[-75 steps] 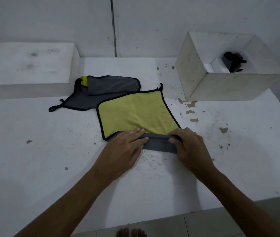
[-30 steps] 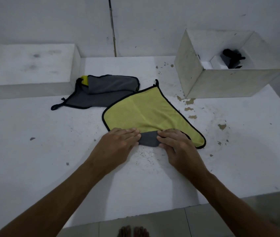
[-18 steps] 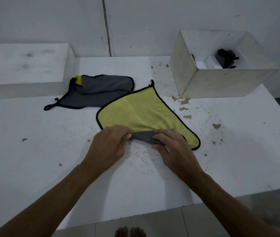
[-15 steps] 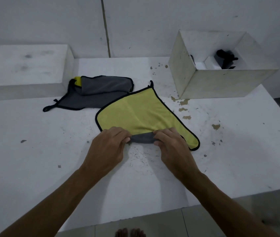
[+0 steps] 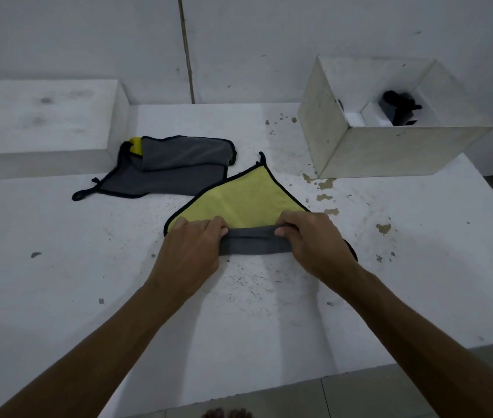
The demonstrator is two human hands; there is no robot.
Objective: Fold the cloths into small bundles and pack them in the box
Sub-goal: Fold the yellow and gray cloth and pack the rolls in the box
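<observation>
Table [image 5: 58,297] white, chipped paint patches near the box [image 5: 390,152], which sits far right, open top, something dark inside, can't tell if it's a packed bundle. Raised block [image 5: 37,116] far left. Grey cloth [image 5: 167,173] lies loosely folded mid-left, yellow peeking out at one corner, loop tab sticking out. Yellow cloth [image 5: 248,200] centre, diamond-wise, grey underside rolled up at the near edge. Left hand [image 5: 191,251] and right hand [image 5: 314,245] each pinch an end of that grey roll, fingers curled over it, thumbs hidden under.

Handling guess: light, soft, floppy microfibre; roll will spring loose if released. Grip at both roll ends, keep tension. Cloth's left and right corners are mostly hidden under the hands. Box floor mostly hidden behind its front wall.
</observation>
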